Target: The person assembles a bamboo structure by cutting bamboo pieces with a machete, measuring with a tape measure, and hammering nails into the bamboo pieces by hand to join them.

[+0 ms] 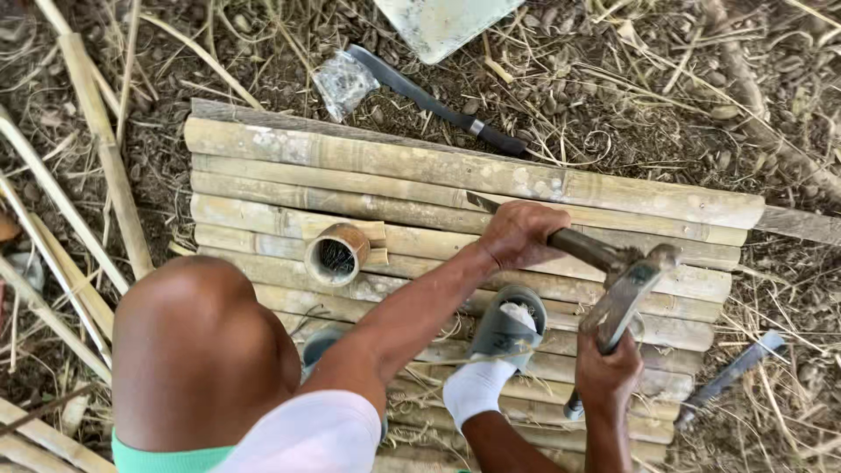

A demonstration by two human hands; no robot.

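L hand w/ blade, R hand w/ hammer, over bamboo slats.

A small clear plastic bag, crumpled and holding dark bits, lies on the ground just above the bamboo panel's top edge.

Bare ground, bamboo slat panel, machete, straw

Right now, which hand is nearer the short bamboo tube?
Left. The left hand, gripping a blade, sits right of the bamboo tube; the right hand, gripping a hammer, is farther, lower right.
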